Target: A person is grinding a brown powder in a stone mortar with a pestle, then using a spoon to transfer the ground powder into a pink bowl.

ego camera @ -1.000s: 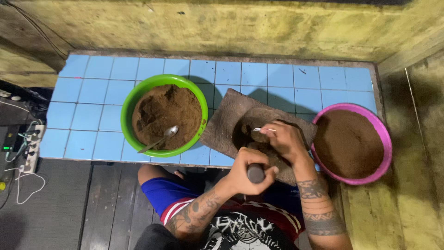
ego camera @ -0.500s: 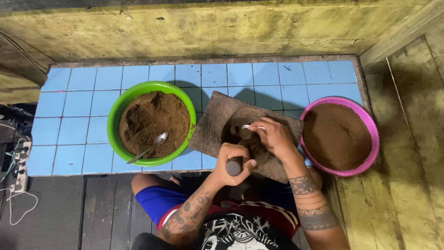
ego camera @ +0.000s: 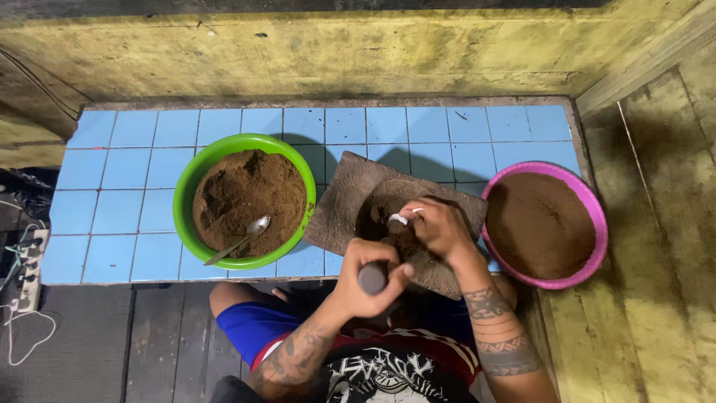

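The stone slab [ego camera: 350, 195], dark brown and roughly rectangular, lies tilted on the blue-tiled counter [ego camera: 134, 186] between two bowls, with a dark hollow in its middle holding brown powder. Seen from the head camera, the person's left hand [ego camera: 369, 277] has its grip closed around a short dark cylindrical handle [ego camera: 372, 277], whose round end faces the camera; the handle sits at the near edge of the slab. The right hand [ego camera: 440, 227] rests over the hollow, fingers pinched shut on a small white piece [ego camera: 399, 219], possibly a spoon or scoop, though its shape is too small to tell. Both forearms are tattooed.

Left of the slab stands a green bowl [ego camera: 186, 195] filled with coarse, clumpy brown powder, and a metal spoon [ego camera: 240, 239] lies in it, its bowl end resting on the powder and its handle pointing toward the near rim. Right of the slab, just beside it, sits a pink bowl [ego camera: 593, 216] holding finer, smoother brown powder. A worn yellowish wall [ego camera: 358, 52] runs behind the counter. At the far left, a power strip [ego camera: 26, 261] with white cables lies on the dark floor.
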